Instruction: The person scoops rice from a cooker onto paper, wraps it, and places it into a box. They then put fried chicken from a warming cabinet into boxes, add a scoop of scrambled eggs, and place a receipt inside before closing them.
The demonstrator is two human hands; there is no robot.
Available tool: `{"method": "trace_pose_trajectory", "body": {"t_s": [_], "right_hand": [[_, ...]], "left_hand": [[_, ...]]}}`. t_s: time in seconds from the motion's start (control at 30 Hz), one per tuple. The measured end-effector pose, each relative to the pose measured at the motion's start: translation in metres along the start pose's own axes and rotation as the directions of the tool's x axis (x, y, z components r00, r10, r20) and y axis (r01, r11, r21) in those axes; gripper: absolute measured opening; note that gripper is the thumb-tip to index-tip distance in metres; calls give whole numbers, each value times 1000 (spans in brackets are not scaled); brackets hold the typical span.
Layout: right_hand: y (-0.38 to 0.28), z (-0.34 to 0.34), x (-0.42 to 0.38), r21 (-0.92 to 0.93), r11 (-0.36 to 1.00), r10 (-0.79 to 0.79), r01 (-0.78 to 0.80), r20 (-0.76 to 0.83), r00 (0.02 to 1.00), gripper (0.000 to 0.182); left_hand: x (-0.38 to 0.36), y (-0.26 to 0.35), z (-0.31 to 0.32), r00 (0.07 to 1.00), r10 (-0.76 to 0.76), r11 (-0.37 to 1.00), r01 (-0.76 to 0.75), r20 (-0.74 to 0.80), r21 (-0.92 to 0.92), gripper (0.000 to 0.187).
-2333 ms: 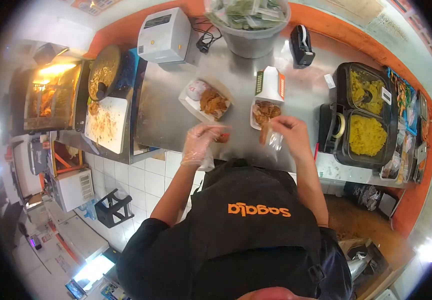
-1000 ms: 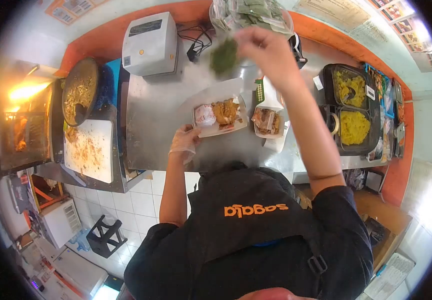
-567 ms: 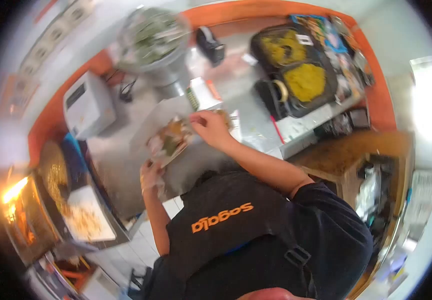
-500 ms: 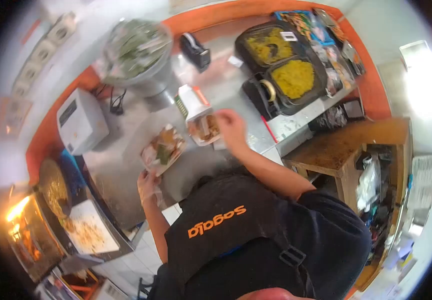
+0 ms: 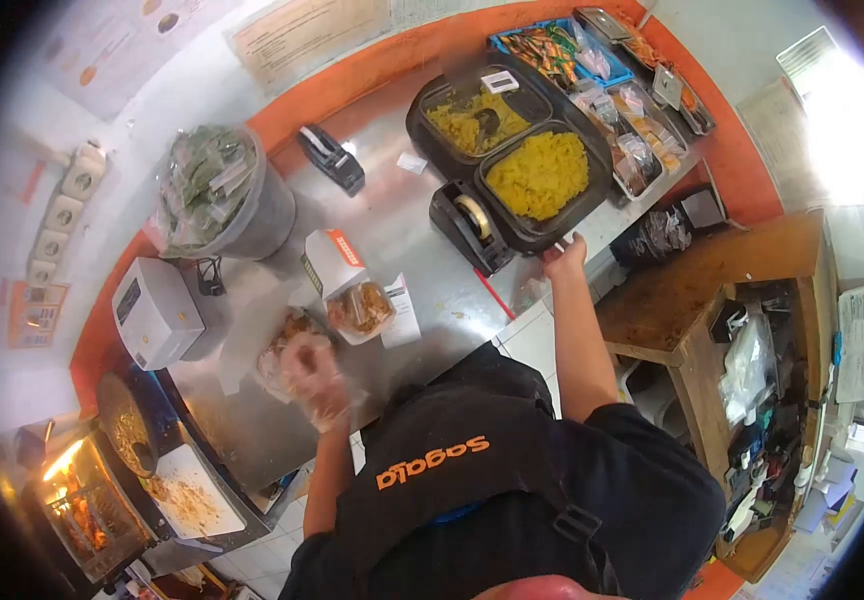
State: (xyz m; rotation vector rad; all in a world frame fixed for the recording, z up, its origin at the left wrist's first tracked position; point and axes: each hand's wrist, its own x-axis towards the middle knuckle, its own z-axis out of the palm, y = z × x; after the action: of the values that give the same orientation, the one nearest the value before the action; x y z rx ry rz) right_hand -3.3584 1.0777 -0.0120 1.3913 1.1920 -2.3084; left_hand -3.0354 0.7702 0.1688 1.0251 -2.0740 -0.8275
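My left hand (image 5: 312, 375), in a clear plastic glove, reaches over a portion of food (image 5: 292, 330) in pale wrapping on the steel counter. It covers much of the food, and its fingers are blurred. Just right of it stands an open white and orange paper box (image 5: 337, 262) with brown food (image 5: 362, 308) in its near part. My bare right hand (image 5: 565, 255) is at the front edge of a black tray (image 5: 607, 165) with two compartments of yellow food (image 5: 542, 175). Its fingers are bent together there; whatever they pinch is too small to make out.
A black tape dispenser (image 5: 467, 228) stands left of my right hand, another (image 5: 332, 158) farther back. A bucket of wrapped leaves (image 5: 272, 215) and a white device (image 5: 157, 315) are at the left. A fire (image 5: 82, 505) burns at lower left. A wooden cabinet (image 5: 702, 300) stands right.
My right hand has left the paper box and moved right to the black tray's edge. My left hand has moved from beside the wrapped food to over it. The view has shifted.
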Motion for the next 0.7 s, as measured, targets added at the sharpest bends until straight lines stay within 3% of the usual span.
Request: {"method": "trace_pose_trajectory", "body": {"t_s": [0.1,0.2,0.27,0.3,0.33,0.4,0.43,0.5,0.53,0.6,0.67,0.7], "right_hand": [[-10,0,-25,-36,999,-21,21,-5,1000,48],[-33,7,-59,-72,996,-46,45,-11,999,32],[-40,27,-103,-139,921,-363,364,32,931,27],[-45,32,-108,-114,879,-447,463,141,884,25],[-49,37,-107,-121,881,-440,457,147,886,25],[-59,53,-100,-12,712,-596,702,520,613,25],[-65,65,-99,-95,659,-583,746,562,587,25],[-58,91,-59,-135,677,-520,723,607,601,26],[-53,107,-38,-176,688,-461,704,644,611,26],[-46,150,-11,-487,335,-399,807,702,590,32],[-44,200,-29,-745,-263,-397,613,662,635,41],[-36,215,-22,-744,-258,-392,616,664,637,41]], "left_hand": [[-12,35,53,943,11,987,44,332,-157,14],[-35,84,111,725,134,978,11,676,-206,19],[-62,73,184,340,264,858,344,903,-380,31],[-61,104,198,207,161,688,677,965,-260,32],[-55,140,208,42,111,420,904,993,-85,33],[-35,188,232,235,124,68,967,964,-245,38],[-21,197,245,243,118,66,965,963,-252,38],[5,210,269,398,75,-218,901,914,-375,37],[21,218,273,405,65,-219,897,912,-383,37],[57,234,268,496,58,-167,860,866,-482,27],[92,256,264,550,29,-255,812,835,-526,18],[108,268,262,552,24,-249,811,834,-530,18]]}}
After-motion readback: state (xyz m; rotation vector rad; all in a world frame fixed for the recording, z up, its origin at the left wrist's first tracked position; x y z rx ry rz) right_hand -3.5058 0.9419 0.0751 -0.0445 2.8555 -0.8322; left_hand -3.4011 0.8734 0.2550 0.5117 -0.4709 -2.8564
